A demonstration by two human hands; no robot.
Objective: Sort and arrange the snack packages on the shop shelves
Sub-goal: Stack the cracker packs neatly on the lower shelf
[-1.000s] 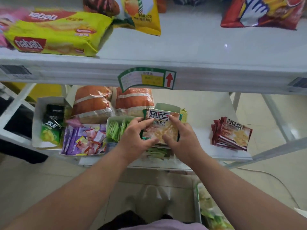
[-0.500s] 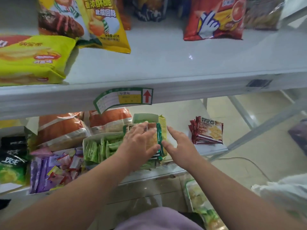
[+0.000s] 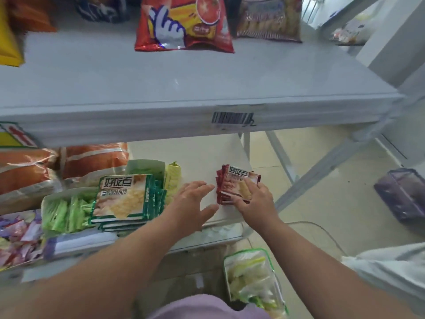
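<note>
While both arms reach under the upper shelf, the scene reads as follows.

Right hand: lies on the stack of red snack packets, fingers spread over its top and right edge, thumb at the near edge; whether the fingers curl under the stack cannot be told.

Left hand: open, fingers straight and spread, palm down just above the bare white surface of the lower shelf, holding nothing. Its fingertips point at the red stack and are just beside its left edge.

Red snack packets: a neat pile near the right end of the lower shelf, well apart from the green ones.

Green snack packets: a fanned stack at the front of the lower shelf, to the left of the left hand, partly leaning on a green carton behind it.

Yellow packet: upright just beside the right of the green carton.

Open box of green sachets: just left of the green stack, touching it.

Orange bags: at the back left of the lower shelf.

Upper shelf: a red chip bag stands at the back, with a biscuit bag just beside its right; a barcode label is on the front edge.

Floor: a clear zip bag of packets lies below the right forearm.
</note>
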